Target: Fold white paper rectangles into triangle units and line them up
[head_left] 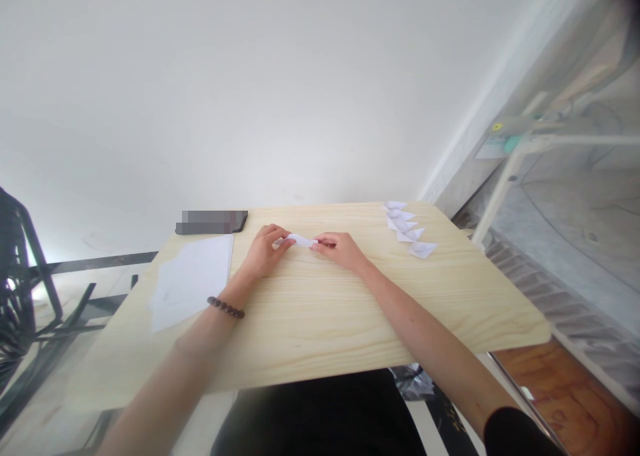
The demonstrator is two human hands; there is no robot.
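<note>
A small folded piece of white paper (pixel 301 241) is stretched between my two hands, just over the middle of the table. My left hand (pixel 266 249), with a dark beaded bracelet (pixel 226 307) at the wrist, pinches its left end between thumb and fingers. On the other side, my right hand (pixel 340 249) pinches the right end the same way. Fingers cover both ends of the paper, so its full shape is hidden. Several folded paper boats (pixel 406 227) stand in a slanting row to the right of my right hand.
A stack of white paper sheets (pixel 193 276) lies on the left of the wooden table (pixel 310 336). Behind it rests a dark flat object (pixel 213 223), partly blurred out. The white wall (pixel 300 96) rises at the far edge. A dark chair (pixel 30 263) stands at left, a white metal frame (pixel 505 183) at right.
</note>
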